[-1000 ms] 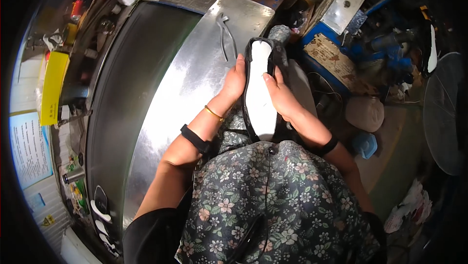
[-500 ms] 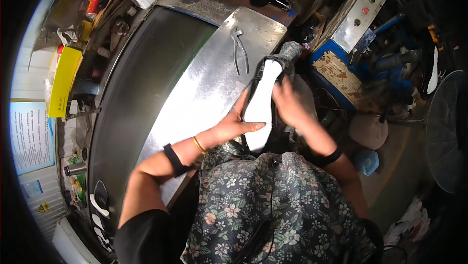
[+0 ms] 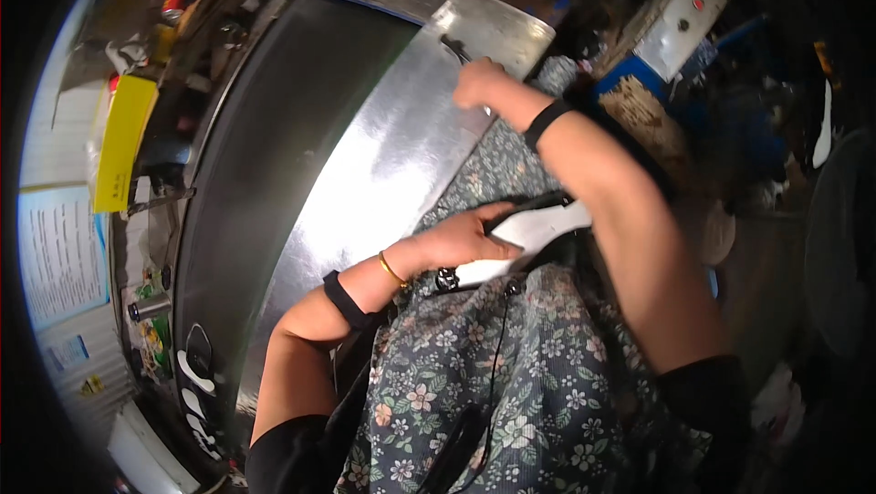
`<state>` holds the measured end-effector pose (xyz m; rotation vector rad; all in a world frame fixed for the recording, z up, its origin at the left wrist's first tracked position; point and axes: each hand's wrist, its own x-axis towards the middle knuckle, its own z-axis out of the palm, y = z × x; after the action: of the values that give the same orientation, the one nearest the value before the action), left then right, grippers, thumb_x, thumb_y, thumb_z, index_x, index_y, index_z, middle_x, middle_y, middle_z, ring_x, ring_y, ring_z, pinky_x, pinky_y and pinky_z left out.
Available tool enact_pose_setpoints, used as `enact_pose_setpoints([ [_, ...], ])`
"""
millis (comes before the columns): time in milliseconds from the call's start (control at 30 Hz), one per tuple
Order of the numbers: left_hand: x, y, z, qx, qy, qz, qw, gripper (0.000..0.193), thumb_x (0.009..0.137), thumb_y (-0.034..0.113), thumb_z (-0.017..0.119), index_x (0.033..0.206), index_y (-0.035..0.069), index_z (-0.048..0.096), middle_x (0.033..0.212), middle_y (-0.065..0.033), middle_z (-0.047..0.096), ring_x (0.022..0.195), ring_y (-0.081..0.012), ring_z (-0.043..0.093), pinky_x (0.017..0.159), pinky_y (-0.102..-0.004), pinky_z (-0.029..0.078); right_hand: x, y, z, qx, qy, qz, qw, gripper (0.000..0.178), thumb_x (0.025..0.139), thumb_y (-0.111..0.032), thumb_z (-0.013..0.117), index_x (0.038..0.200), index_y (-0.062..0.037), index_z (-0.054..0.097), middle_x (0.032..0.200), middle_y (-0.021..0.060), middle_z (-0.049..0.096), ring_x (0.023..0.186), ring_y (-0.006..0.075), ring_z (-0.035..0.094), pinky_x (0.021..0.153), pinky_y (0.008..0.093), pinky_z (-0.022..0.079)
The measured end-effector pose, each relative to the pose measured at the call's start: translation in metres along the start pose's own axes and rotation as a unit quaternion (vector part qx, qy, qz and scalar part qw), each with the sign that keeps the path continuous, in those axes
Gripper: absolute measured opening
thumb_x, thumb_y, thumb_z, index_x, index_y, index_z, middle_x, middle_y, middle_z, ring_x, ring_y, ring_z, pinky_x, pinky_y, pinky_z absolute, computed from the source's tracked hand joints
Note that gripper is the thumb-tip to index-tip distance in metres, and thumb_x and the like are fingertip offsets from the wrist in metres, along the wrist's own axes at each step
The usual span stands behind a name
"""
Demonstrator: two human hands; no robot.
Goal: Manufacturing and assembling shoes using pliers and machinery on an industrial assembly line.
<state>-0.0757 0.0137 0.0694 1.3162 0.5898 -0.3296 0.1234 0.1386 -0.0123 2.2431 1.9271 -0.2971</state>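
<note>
Across my lap, on the floral apron (image 3: pixel 438 394), lies a black shoe with a white sole-shaped insole (image 3: pixel 547 228) facing up. My left hand (image 3: pixel 456 243) grips it, thumb on the white face. Part of the shoe is hidden behind my right forearm. My right hand (image 3: pixel 476 85) reaches over the far end of the shiny metal plate (image 3: pixel 365 161), its fingers closed round the handles of a pair of metal pincers (image 3: pixel 454 47). The pincers' dark head sticks out beyond the fist, toward the upper left.
A dark conveyor belt (image 3: pixel 260 129) runs along the plate's left side. Several white-soled shoe pieces (image 3: pixel 194 375) lie at its near end. A yellow box (image 3: pixel 125 143) stands at the far left. A control panel (image 3: pixel 684 27) with buttons is at the upper right.
My right hand has left the shoe and moved up and left onto the pincers, closing on them. In my left hand the shoe has turned from upright to crosswise.
</note>
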Motion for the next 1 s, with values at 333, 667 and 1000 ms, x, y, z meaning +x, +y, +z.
enact_pose_setpoints([
  [333, 0.015, 0.011, -0.003, 0.044, -0.025, -0.015, 0.999, 0.077, 0.082, 0.023, 0.075, 0.145, 0.002, 0.037, 0.122, -0.0103, 0.061, 0.108, -0.0151, 0.057, 0.096, -0.0266, 0.043, -0.293, 0.102, -0.073, 0.673, -0.025, 0.108, 0.732, 0.027, 0.101, -0.030, 0.045, 0.093, -0.0054, 0.051, 0.070, 0.0029, 0.055, 0.059, 0.0087, 0.054, 0.052, 0.0270, 0.045],
  [667, 0.023, 0.018, 0.010, 0.035, -0.031, -0.030, 0.998, 0.076, 0.082, 0.025, 0.075, 0.145, 0.004, 0.038, 0.111, -0.0101, 0.066, 0.100, -0.0140, 0.060, 0.092, -0.0261, 0.046, -0.356, 0.113, -0.040, 0.537, -0.257, 0.050, 0.802, 0.029, 0.099, -0.030, 0.053, 0.093, -0.0022, 0.053, 0.070, 0.0082, 0.056, 0.063, 0.0132, 0.053, 0.057, 0.0327, 0.043],
  [1000, 0.023, 0.008, 0.012, 0.133, -0.001, -0.035, 0.990, 0.078, 0.086, 0.039, 0.071, 0.145, 0.003, 0.036, 0.120, -0.0162, 0.064, 0.109, -0.0216, 0.061, 0.097, -0.0302, 0.045, -0.304, 0.120, -0.035, 0.494, -0.295, -0.099, 0.812, 0.036, 0.099, -0.035, 0.051, 0.089, -0.0008, 0.057, 0.075, 0.0111, 0.059, 0.071, 0.0188, 0.059, 0.067, 0.0360, 0.047],
])
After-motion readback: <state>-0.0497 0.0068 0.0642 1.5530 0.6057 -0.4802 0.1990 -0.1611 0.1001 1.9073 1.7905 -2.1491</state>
